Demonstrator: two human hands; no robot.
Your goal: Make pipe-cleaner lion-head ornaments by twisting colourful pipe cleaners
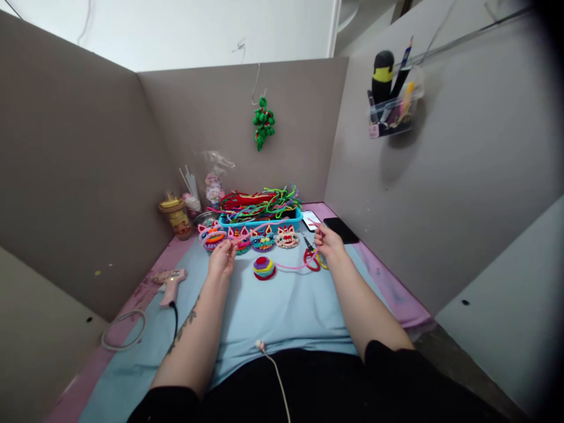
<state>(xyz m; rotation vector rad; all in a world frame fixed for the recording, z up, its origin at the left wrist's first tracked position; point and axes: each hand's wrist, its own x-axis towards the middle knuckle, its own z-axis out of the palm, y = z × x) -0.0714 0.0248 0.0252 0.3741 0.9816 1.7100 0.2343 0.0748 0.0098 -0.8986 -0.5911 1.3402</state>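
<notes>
My left hand is closed, its fingertips pinching a pink pipe cleaner that runs up to the right in front of the basket. On the other side, my right hand pinches another length of pink pipe cleaner, which curves down and left toward a coiled rainbow dome. Whether the two pink lengths are one piece, I cannot tell. Scissors with red and yellow handles lie just left of my right hand. Several colourful animal-face figures made of pipe cleaners stand in a row behind the dome.
A blue basket heaped with pipe cleaners stands at the back. Two phones lie right of it. At left are a pink glue gun with its cable and a brown cup. Partition walls enclose the table; a tool holder hangs right.
</notes>
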